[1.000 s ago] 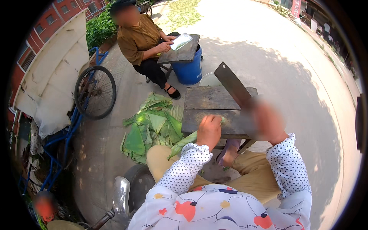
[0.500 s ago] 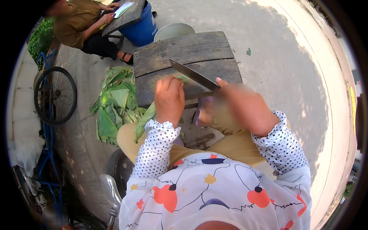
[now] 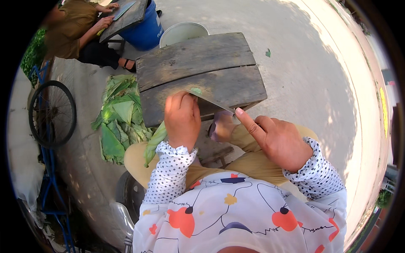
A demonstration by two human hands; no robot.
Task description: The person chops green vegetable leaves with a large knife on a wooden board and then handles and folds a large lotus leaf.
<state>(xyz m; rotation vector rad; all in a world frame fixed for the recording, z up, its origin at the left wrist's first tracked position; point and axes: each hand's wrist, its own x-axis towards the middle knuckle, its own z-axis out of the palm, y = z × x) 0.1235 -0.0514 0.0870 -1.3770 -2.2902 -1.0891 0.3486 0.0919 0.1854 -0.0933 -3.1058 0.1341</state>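
My left hand (image 3: 182,117) is closed around a rolled green leaf (image 3: 155,145) at the near edge of a worn wooden bench (image 3: 200,57). The leaf's long end hangs down past my wrist, over my knee. In my right hand (image 3: 277,141) is a broad-bladed knife (image 3: 213,101), forefinger stretched along its back. Its blade slants in from the right and stands almost edge-on, with its tip at my left fingers. Just past the blade's tip, a small green leaf piece (image 3: 195,90) shows on the wood. The knife's handle is hidden in my palm.
A heap of large green leaves (image 3: 120,114) lies on the ground left of the bench. Behind it stand a pale tub (image 3: 183,33) and a blue barrel (image 3: 144,31). A person (image 3: 78,29) sits at another bench, far left. A bicycle wheel (image 3: 52,114) stands at left.
The knife has turned from showing its flat side to nearly edge-on, its tip lower and closer to my left fingers. My right hand has moved slightly down. The view has shifted a little.
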